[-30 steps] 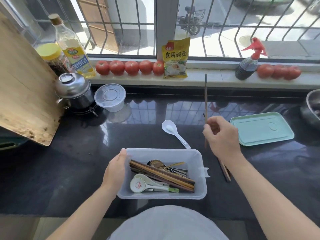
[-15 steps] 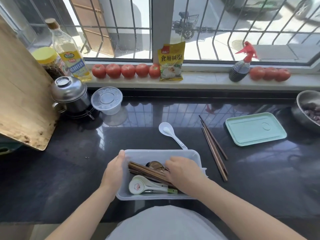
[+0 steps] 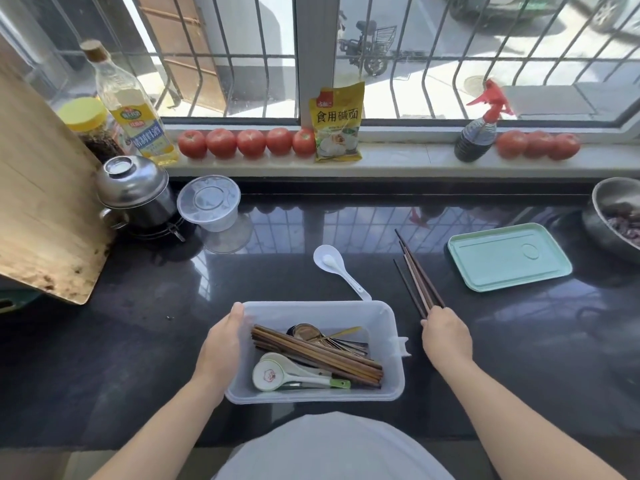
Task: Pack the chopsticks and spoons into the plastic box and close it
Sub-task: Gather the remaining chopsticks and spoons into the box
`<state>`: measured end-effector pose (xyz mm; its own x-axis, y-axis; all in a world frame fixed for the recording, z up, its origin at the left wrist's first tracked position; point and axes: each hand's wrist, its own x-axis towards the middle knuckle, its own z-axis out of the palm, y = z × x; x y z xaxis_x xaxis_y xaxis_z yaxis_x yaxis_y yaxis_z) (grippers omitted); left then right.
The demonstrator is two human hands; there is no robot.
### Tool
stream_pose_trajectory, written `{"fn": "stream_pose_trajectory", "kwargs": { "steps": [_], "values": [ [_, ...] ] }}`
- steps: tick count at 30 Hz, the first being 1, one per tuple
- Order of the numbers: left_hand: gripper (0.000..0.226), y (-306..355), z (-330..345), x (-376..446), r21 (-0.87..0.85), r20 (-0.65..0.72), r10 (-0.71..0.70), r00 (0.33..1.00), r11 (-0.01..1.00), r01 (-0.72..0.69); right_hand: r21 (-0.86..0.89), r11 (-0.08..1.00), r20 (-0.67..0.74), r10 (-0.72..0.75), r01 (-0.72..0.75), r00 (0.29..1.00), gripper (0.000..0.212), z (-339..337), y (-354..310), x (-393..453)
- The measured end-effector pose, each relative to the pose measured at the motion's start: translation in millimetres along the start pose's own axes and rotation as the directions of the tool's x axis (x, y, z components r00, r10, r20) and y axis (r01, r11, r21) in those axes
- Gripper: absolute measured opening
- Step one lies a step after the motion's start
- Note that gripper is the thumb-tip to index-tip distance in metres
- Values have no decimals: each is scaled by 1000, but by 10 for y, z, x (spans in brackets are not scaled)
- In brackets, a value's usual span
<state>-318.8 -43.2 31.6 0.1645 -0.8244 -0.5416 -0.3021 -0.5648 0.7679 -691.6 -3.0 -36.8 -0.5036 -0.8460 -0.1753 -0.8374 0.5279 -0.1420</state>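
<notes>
The clear plastic box (image 3: 388, 386) sits on the dark counter in front of me, holding several brown chopsticks (image 3: 311, 351), metal spoons (image 3: 304, 332) and white ceramic spoons (image 3: 273, 374). My left hand (image 3: 221, 344) grips the box's left rim. Right of the box, several loose dark chopsticks (image 3: 415, 275) lie on the counter, and my right hand (image 3: 446, 336) has its fingers curled over their near ends. A white spoon (image 3: 329, 265) lies just behind the box. The mint-green lid (image 3: 509, 258) lies to the far right.
A wooden cutting board (image 3: 38, 202) leans at the left beside a steel pot (image 3: 135, 192) and a clear round tub (image 3: 209, 200). A metal bowl (image 3: 602, 209) stands at the right edge. Tomatoes (image 3: 249, 143), bottles and a yellow packet (image 3: 337, 123) line the windowsill.
My right hand put a chopstick into the box, then left the box and moved right onto the near ends of the loose chopsticks. My left hand stayed on the box rim.
</notes>
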Motion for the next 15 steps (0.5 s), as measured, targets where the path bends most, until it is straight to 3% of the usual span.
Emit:
{"fn": "stream_pose_trajectory", "kwargs": {
  "steps": [2, 4, 7, 10, 13, 15],
  "values": [
    [47, 10, 6, -7, 1, -3, 3, 1000, 1000, -3, -99, 995, 56, 0, 5, 998, 14, -30, -83, 10],
    [48, 25, 12, -14, 2, -3, -3, 1000, 1000, 3, -56, 998, 87, 40, -35, 995, 19, -115, -182, 35],
    [46, 21, 10, -6, 0, -3, -9, 1000, 1000, 9, 320, 947, -42, 15, 0, 999, 15, -505, -398, 51],
    [45, 17, 20, 7, -11, 9, -1, 1000, 1000, 1, 685, 701, -252, -24, 196, 968, 8, -1075, -777, -179],
    [47, 11, 9, 7, -37, 4, -18, 1000, 999, 18, 693, 551, -309, -357, 466, 882, 2, -1365, -1150, -601],
    [50, 2, 3, 11, -74, 18, -45, 999, 996, 47, 518, 606, -159, -625, 604, 764, 6, -1214, -1272, -790]
  ]
}}
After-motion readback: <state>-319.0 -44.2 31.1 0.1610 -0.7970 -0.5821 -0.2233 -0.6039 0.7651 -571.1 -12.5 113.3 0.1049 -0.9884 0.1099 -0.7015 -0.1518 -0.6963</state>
